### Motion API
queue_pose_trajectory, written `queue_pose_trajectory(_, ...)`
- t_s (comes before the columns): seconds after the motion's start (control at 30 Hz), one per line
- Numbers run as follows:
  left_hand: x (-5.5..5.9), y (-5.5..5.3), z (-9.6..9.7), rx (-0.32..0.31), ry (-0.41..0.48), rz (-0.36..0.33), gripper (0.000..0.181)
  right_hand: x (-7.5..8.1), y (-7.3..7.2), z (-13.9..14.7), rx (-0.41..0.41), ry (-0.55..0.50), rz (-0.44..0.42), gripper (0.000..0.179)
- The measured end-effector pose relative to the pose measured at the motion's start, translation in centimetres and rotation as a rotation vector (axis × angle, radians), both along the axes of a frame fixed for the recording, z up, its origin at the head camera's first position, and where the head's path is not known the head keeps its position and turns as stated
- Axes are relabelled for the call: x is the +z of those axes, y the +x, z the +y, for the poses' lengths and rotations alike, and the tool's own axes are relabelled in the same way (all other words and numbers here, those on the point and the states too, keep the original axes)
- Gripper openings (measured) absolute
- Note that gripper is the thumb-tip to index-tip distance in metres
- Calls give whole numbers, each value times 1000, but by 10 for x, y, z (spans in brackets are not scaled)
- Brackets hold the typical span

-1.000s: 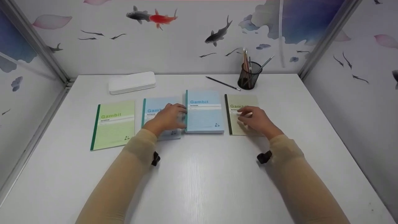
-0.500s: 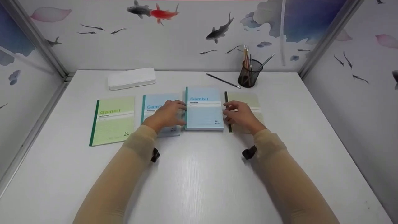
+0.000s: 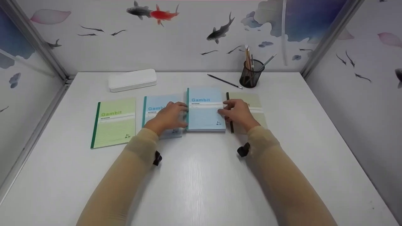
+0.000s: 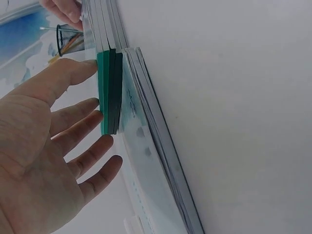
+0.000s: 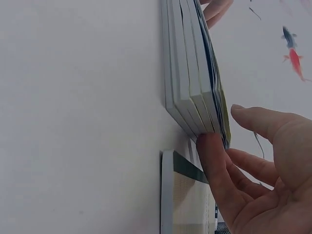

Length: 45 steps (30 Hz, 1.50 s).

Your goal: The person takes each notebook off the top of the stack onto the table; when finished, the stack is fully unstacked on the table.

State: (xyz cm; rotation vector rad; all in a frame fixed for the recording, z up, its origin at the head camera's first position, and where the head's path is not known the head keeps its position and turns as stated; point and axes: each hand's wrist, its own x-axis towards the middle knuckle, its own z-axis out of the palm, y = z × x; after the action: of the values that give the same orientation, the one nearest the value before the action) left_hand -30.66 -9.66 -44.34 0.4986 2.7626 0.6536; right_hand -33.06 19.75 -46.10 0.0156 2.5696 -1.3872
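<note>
A thick stack of light-blue notebooks [image 3: 205, 94], their covers reading "Gambit", lies in the middle of the white table. To its left, my left hand [image 3: 169, 116] reaches over another light-blue notebook [image 3: 163, 99]. The left wrist view has its fingertips [image 4: 100, 116] spread along the stack's green spines [image 4: 109, 92]. My right hand [image 3: 240, 112], above a tan notebook [image 3: 245, 96] with a dark spine, is at the stack's right edge. In the right wrist view one fingertip [image 5: 209, 144] touches the page edges, while the thumb [image 5: 253, 117] stands just off the cover.
A green notebook [image 3: 114, 125] lies at the far left. Along the back are a white case [image 3: 132, 81], a loose pencil [image 3: 224, 81] and a black mesh pen cup [image 3: 251, 75] with pencils. Printed panels enclose the table on the back and sides.
My right hand has moved left from over the tan notebook to the right edge of the blue stack. The left hand stays at the spines, and the notebooks have kept their places.
</note>
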Motion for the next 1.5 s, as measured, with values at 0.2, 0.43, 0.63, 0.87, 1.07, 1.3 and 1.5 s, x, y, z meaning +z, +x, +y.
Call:
queue_pose_trajectory(0.2,-1,0,2,6,-21,12,67,-4,-1,-2,14,34,50,54)
queue_pose_trajectory(0.43,-2,1,-3,-8,-41,65,67,-4,-2,-3,10,40,50,53)
queue_pose_trajectory(0.63,-10,7,-5,3,-33,89,66,-3,1,-3,-26,29,-10,52)
queue_pose_trajectory(0.87,-12,8,-3,-4,-26,95,66,-3,0,0,-84,-8,-79,51)
queue_pose_trajectory(1.07,-8,7,-3,-13,-33,84,68,-6,-5,8,-62,-67,-75,50)
queue_pose_trajectory(1.3,-8,5,-4,-21,-21,68,69,-10,-2,21,-52,-160,-63,53)
queue_pose_trajectory(1.5,-9,1,-6,-44,-37,81,71,-9,2,27,-73,-230,-128,57)
